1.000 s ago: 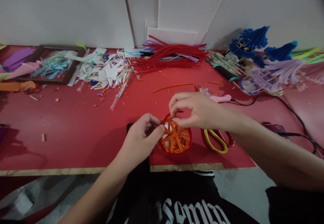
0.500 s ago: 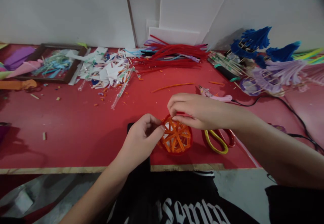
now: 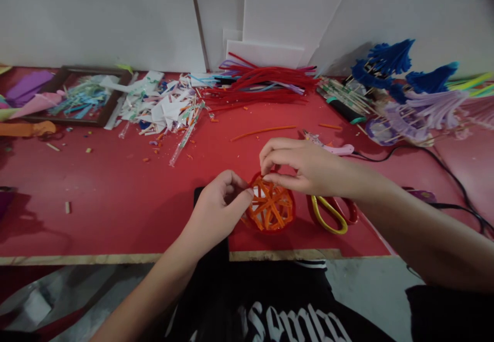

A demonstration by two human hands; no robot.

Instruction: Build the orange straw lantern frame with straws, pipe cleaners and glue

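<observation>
A round piece with a red rim and orange strips crossing inside it [image 3: 271,206] is held near the front edge of the red table [image 3: 116,192]. My left hand [image 3: 219,210] pinches its rim at the upper left, thumb and fingers closed. At the top of the rim, my right hand [image 3: 295,166] grips the red edge between thumb and fingertips. Just to the right lie scissors with yellow and red handles [image 3: 330,217], partly under my right forearm. A dark flat object [image 3: 198,193] shows behind my left hand.
Pink-handled pliers [image 3: 339,150] and an orange stem [image 3: 263,132] lie beyond my hands. Red stems [image 3: 262,80] and white scraps [image 3: 168,107] line the back. Blue and lilac fuzzy pieces [image 3: 389,64] stand at back right, with a black cable [image 3: 450,169] nearby.
The round piece has shifted slightly right and tilted a little. Both hands have moved slightly to the right and up with it, keeping their hold on the rim.
</observation>
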